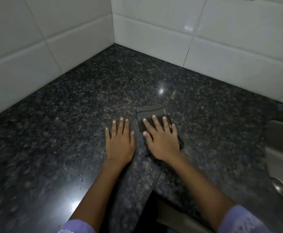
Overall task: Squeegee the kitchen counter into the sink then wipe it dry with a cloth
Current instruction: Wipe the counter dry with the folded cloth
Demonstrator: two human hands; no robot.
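This is a home kitchen, seen at an inside corner of its worktop. A polished, dark speckled granite counter [86,101] fills most of the view, shiny enough to mirror a ceiling light. Large glossy white wall tiles [154,31] rise straight from its back edges and meet in a corner at 12 o'clock. At 3 o'clock the rim of a stainless steel sink [278,148] is set into the stone.
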